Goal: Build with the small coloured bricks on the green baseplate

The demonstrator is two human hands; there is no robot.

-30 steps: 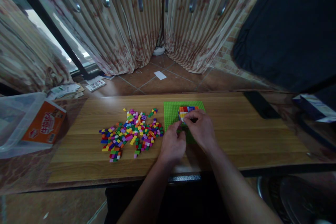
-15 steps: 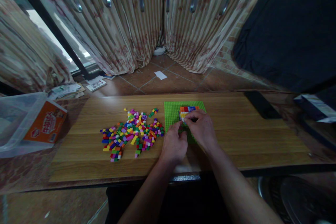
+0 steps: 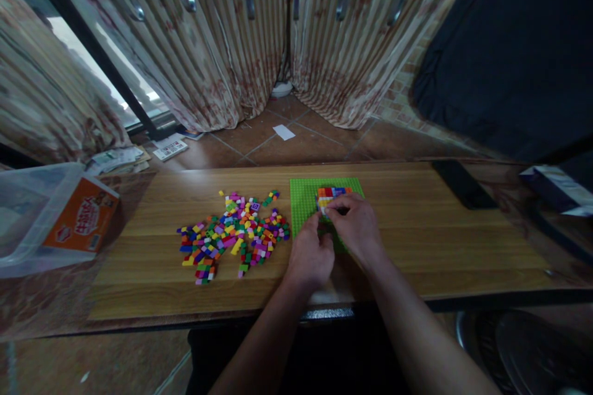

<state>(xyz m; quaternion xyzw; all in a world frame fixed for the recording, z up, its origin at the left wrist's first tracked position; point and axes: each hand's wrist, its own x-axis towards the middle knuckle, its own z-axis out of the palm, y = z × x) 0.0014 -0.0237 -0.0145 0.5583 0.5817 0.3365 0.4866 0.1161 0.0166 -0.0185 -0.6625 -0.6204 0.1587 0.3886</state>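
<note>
A green baseplate [image 3: 303,194] lies on the wooden table [image 3: 417,228], with a small block of coloured bricks [image 3: 330,193] built on its far right part. My right hand [image 3: 356,227] rests on the plate, its fingertips pinched at the near edge of that block. Whether a brick sits between the fingers is hidden. My left hand [image 3: 309,254] lies curled on the plate's near left corner, touching the right hand. A heap of small loose bricks [image 3: 231,234] in several colours spreads to the left of the plate.
A clear plastic tub [image 3: 28,216] with an orange packet [image 3: 81,222] stands at the table's left end. A black flat object [image 3: 458,184] lies at the far right. Striped curtains hang behind, over a tiled floor with papers.
My left hand has crept slightly right and forward, closer against the right hand. The right hand stays at the brick block.
</note>
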